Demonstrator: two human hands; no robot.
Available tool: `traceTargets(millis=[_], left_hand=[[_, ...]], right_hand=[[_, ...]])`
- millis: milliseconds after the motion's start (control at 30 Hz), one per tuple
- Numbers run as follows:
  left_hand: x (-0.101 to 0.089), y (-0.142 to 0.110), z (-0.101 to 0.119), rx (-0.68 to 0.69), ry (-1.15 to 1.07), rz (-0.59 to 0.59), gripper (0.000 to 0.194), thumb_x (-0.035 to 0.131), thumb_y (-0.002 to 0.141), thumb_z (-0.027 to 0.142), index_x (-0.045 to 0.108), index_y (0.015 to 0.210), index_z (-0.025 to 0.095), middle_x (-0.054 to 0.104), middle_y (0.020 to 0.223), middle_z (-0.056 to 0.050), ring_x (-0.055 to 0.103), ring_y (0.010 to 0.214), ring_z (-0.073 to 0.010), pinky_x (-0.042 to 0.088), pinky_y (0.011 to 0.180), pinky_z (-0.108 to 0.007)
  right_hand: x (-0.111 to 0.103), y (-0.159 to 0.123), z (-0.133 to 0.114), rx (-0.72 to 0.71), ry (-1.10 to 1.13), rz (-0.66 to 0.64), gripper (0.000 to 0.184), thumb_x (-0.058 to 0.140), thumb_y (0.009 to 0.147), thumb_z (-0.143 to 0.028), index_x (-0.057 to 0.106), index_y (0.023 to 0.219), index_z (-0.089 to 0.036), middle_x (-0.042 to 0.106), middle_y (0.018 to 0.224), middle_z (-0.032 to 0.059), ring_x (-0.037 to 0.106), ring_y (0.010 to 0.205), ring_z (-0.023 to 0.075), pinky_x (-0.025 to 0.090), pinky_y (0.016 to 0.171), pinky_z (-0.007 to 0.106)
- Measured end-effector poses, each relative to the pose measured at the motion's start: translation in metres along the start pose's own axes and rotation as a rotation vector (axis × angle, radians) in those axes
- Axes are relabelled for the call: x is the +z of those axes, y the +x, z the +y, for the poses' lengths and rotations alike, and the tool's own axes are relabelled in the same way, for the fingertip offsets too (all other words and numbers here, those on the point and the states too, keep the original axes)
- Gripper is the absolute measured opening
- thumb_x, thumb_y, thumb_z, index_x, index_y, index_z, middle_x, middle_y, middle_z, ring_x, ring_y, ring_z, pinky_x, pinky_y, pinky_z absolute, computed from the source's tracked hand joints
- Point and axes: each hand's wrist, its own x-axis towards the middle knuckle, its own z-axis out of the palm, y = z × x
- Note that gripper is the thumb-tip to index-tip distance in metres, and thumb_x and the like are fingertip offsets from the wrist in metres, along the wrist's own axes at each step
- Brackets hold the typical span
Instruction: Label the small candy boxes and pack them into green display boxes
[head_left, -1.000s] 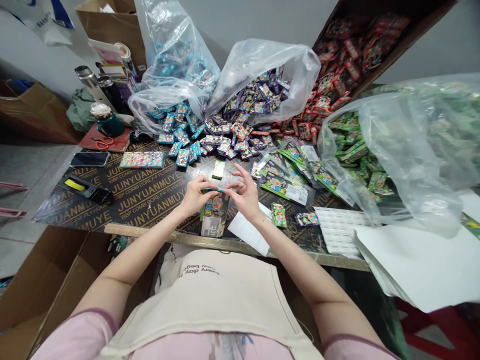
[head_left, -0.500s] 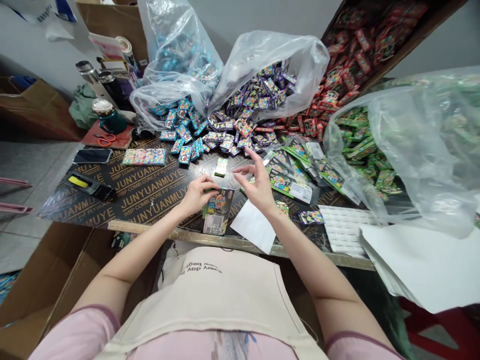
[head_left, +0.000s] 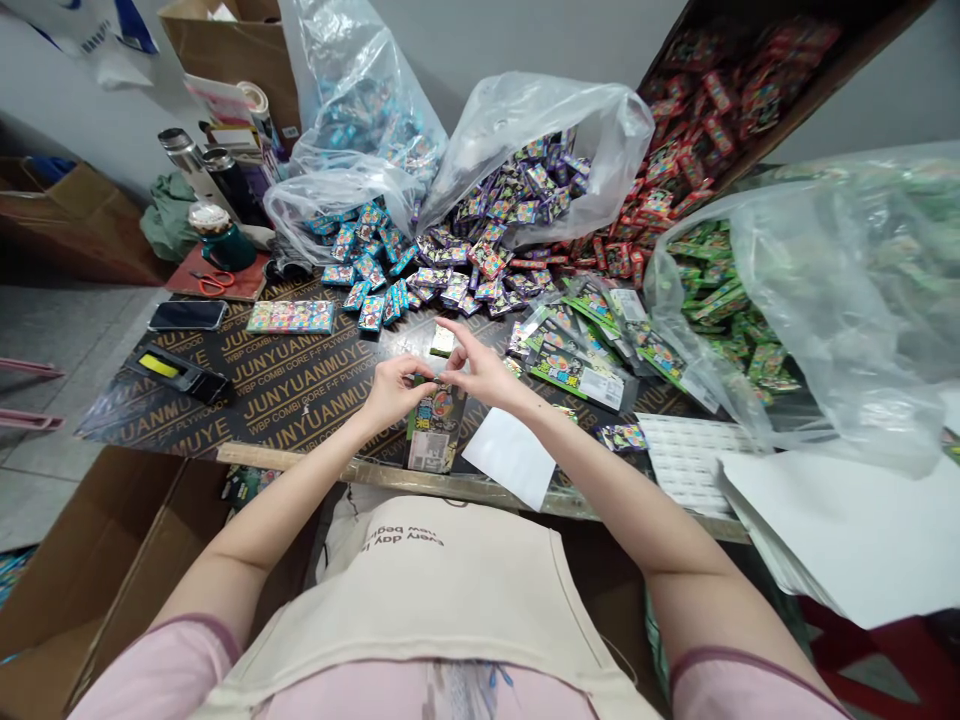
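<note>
A dark printed packet (head_left: pixel 435 432) with green edging and a pale label stands near the table's front edge. My left hand (head_left: pixel 399 388) is closed on its upper left edge, thumb and fingers pinched. At the top edge, my right hand (head_left: pixel 480 372) has its thumb against the packet, close to my left fingertips, while its index finger points up and away. Its pinch is partly hidden. Just beyond my fingers lies a small green-and-white box (head_left: pixel 442 341), partly covered by my right index finger. A white paper sheet (head_left: pixel 511 458) lies under my right forearm.
Small blue packs (head_left: pixel 371 312), purple packs (head_left: pixel 454 288) and red packs (head_left: pixel 619 258) are heaped at the back. Bagged green packs (head_left: pixel 724 285) and flat printed packets (head_left: pixel 574 372) are right. A tape dispenser (head_left: pixel 180 375), phone (head_left: pixel 187 315) and scissors (head_left: pixel 214 283) are left.
My right hand has moved left, from open beside the packet to its top edge, meeting my left hand. My left hand still grips the packet, which stays in about the same place.
</note>
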Motion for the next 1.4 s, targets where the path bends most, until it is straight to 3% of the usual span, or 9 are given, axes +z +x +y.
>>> traceTargets(millis=[300,500,600,700,867,1000,1233,1300,1400], left_hand=[[0.013,-0.003,0.004,0.01,0.079,0.128,0.018,0.076,0.068,0.022,0.059,0.063,0.017,0.061,0.068,0.0,0.057,0.065,-0.0136,0.042,0.06,-0.026],[0.021,-0.015,-0.004,-0.163,-0.099,0.145,0.026,0.08,0.062,0.021,0.065,0.083,0.017,0.066,0.083,-0.003,0.062,0.075,-0.015,0.048,0.066,-0.027],[0.019,-0.027,-0.017,-0.379,-0.393,0.093,0.043,0.082,0.06,0.03,0.065,0.096,0.014,0.071,0.088,-0.006,0.066,0.074,-0.0167,0.054,0.069,-0.03],[-0.007,-0.03,-0.026,-0.395,-0.426,0.078,0.038,0.078,0.065,0.037,0.068,0.093,0.013,0.073,0.087,-0.008,0.069,0.076,-0.0206,0.057,0.073,-0.035],[-0.101,0.001,-0.053,-0.058,0.254,0.381,0.027,0.065,0.078,0.023,0.07,0.103,0.019,0.073,0.104,-0.006,0.067,0.098,-0.0224,0.05,0.093,-0.038],[-0.162,0.036,-0.097,-0.067,0.635,0.235,0.025,0.055,0.074,0.01,0.07,0.093,0.019,0.071,0.106,-0.009,0.062,0.11,-0.0241,0.043,0.103,-0.041],[-0.165,0.029,-0.147,-0.071,0.739,0.041,0.021,0.06,0.074,0.024,0.062,0.094,0.022,0.066,0.114,-0.003,0.055,0.115,-0.0269,0.038,0.105,-0.045],[-0.169,0.029,-0.159,-0.092,0.849,0.024,0.03,0.06,0.08,0.037,0.057,0.107,0.025,0.059,0.129,0.001,0.052,0.12,-0.0267,0.038,0.105,-0.045],[-0.187,0.05,-0.172,-0.088,0.994,-0.097,0.073,0.065,0.072,0.06,0.037,0.133,0.03,0.03,0.155,-0.002,0.031,0.138,-0.0323,0.02,0.111,-0.057]], right_hand=[[0.001,0.004,0.006,0.013,0.053,0.023,0.077,0.067,0.067,-0.01,0.041,0.137,-0.027,0.055,0.064,-0.0069,0.052,0.063,0.0138,0.04,0.067,0.029],[0.01,0.007,0.025,0.584,0.707,-0.076,0.063,0.074,0.064,-0.024,0.046,0.12,-0.026,0.061,0.068,-0.0044,0.058,0.059,0.0159,0.049,0.059,0.031],[0.013,0.003,0.033,0.602,0.815,-0.022,0.045,0.068,0.075,-0.035,0.048,0.115,-0.028,0.061,0.07,-0.0036,0.059,0.059,0.0148,0.049,0.058,0.03],[0.008,-0.009,0.05,0.508,0.691,0.14,0.043,0.054,0.084,-0.056,0.047,0.118,-0.03,0.064,0.082,0.0008,0.063,0.072,0.0163,0.05,0.062,0.03],[-0.005,-0.036,0.097,0.284,0.19,0.418,0.051,0.057,0.079,-0.06,0.054,0.119,-0.027,0.064,0.102,0.008,0.061,0.093,0.0231,0.049,0.08,0.039],[0.001,-0.059,0.115,0.159,-0.158,0.448,0.04,0.056,0.081,-0.052,0.065,0.106,-0.022,0.063,0.106,0.0129,0.058,0.101,0.0298,0.044,0.089,0.048],[-0.005,-0.126,0.115,0.293,-0.517,0.571,0.032,0.055,0.086,-0.04,0.066,0.107,-0.02,0.057,0.119,0.0161,0.05,0.115,0.0325,0.039,0.094,0.049],[-0.016,-0.146,0.121,0.401,-0.602,0.649,0.036,0.057,0.085,-0.041,0.064,0.113,-0.02,0.054,0.124,0.0168,0.047,0.119,0.0334,0.037,0.095,0.049],[-0.031,-0.169,0.129,0.556,-0.679,0.704,0.054,0.062,0.08,-0.047,0.056,0.125,-0.018,0.052,0.127,0.0185,0.046,0.119,0.035,0.037,0.093,0.049]])
